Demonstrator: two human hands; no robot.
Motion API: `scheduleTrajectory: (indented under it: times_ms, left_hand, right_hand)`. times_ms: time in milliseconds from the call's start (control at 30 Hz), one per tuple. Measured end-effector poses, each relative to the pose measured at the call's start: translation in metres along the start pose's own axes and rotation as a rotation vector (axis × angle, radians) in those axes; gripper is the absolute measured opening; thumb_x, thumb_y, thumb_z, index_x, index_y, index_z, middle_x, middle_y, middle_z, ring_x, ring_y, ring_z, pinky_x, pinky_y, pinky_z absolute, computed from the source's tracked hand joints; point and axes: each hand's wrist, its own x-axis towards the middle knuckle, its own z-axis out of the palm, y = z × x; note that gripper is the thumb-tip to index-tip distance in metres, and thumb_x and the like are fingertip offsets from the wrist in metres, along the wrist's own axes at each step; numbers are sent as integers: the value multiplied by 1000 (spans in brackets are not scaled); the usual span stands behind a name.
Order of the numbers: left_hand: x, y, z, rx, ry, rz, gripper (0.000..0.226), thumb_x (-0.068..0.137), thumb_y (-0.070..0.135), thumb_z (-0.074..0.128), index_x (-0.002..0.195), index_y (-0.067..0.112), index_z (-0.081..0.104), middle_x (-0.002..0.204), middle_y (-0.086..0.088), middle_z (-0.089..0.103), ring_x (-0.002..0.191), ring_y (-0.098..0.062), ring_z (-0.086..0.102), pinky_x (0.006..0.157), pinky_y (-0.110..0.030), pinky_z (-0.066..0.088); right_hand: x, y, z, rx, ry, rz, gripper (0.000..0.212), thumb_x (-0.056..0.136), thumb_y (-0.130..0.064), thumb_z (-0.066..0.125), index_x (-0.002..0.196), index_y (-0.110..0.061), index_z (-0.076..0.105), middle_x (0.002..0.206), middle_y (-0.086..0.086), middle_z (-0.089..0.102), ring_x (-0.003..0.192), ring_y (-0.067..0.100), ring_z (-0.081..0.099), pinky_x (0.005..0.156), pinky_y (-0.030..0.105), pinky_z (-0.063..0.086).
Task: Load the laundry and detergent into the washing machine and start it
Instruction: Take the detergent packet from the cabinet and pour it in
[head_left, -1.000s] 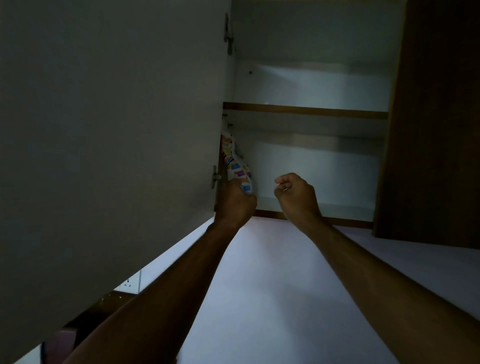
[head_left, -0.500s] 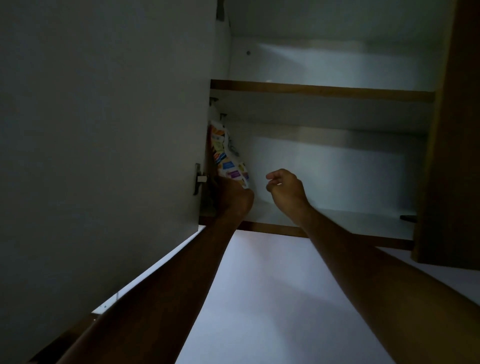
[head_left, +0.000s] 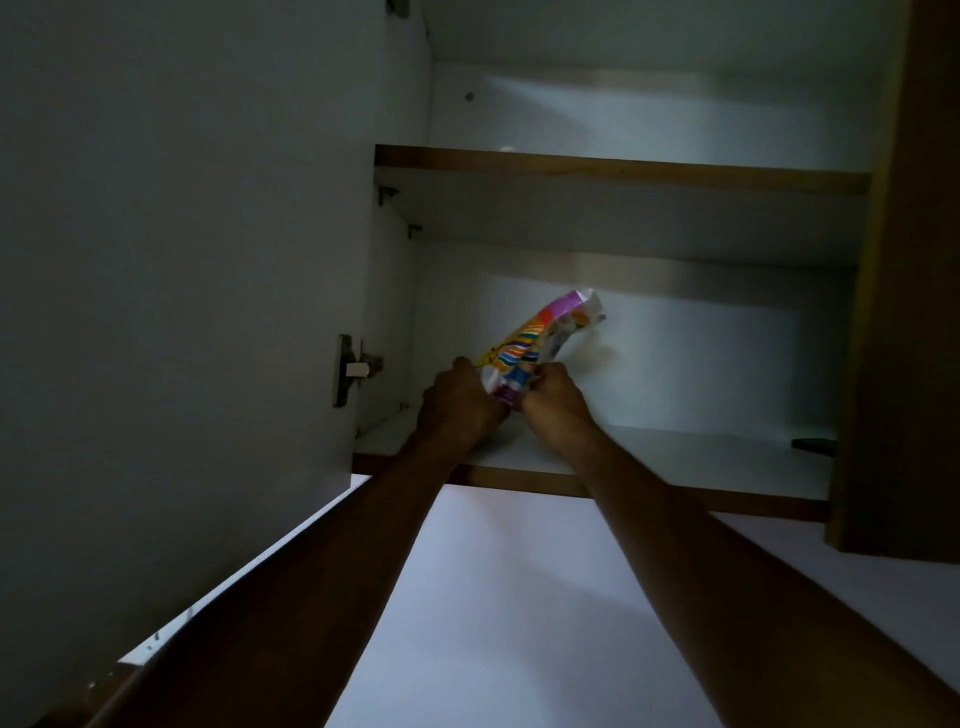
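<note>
Overhead, both hands grip one colourful detergent packet (head_left: 540, 345) above the lower cabinet shelf (head_left: 675, 457): left hand (head_left: 460, 402) at its left edge, right hand (head_left: 553, 397) at its bottom. Packet tilts rightward.

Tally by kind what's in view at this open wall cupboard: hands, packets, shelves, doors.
Hands: 2, left hand and right hand, both gripping the packet
Colourful detergent packet: 1
Shelf boards: 2, upper shelf and lower shelf
Open cupboard door: 1
Total: 6
</note>
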Motion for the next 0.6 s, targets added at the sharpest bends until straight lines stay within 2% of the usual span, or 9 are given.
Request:
scheduleTrajectory:
  times_ms: [67,133,233,333,433,500,600]
  left_hand:
    - [1,-1,2,-10,24,41,56,74,37,79,120,14,57,115,-8,65,98,-26,63,72,-28,46]
    - [2,-6,-2,-62,52,36,50,72,36,81,114,16,64,110,-6,69,94,-24,65,72,-26,48]
    - [1,-6,-4,-131,84,2,49,63,36,84,106,16,71,97,-5,72,85,-22,68,68,-25,52]
    - [-4,2,-7,-259,71,-46,54,59,35,88,107,16,72,96,-1,72,82,-20,69,72,-30,58]
    - [-8,9,-5,-394,24,-54,55,63,32,89,111,15,69,107,-3,72,84,-17,70,75,-32,58]
    - [-15,16,-5,-454,2,-13,50,65,31,88,109,16,68,110,-3,72,83,-15,70,74,-30,57]
    - [-29,26,-1,-515,-22,46,47,69,33,85,110,17,68,110,-2,72,86,-15,71,77,-32,59]
  right_hand:
    - [2,3,-2,17,5,16,41,89,-14,64,129,-16,55,125,4,63,116,22,58,84,24,38]
    - [2,2,-2,45,-16,28,43,87,-16,66,129,-18,55,123,4,64,113,22,59,82,25,40]
    - [2,5,-2,96,6,60,47,80,-20,72,124,-19,56,112,1,64,102,19,60,81,29,49]
    - [1,8,-7,178,56,157,48,74,-29,69,119,-21,55,112,3,65,100,23,62,86,41,56]
    - [-8,2,-18,347,84,233,38,78,-9,60,116,-15,59,106,7,68,93,22,65,84,43,57]
    - [-13,0,-28,426,111,270,43,72,-1,54,113,-11,62,103,11,71,89,26,68,82,43,58]
    - [-25,-6,-47,423,153,238,61,53,-5,54,113,-10,60,102,13,71,89,31,69,77,45,59]
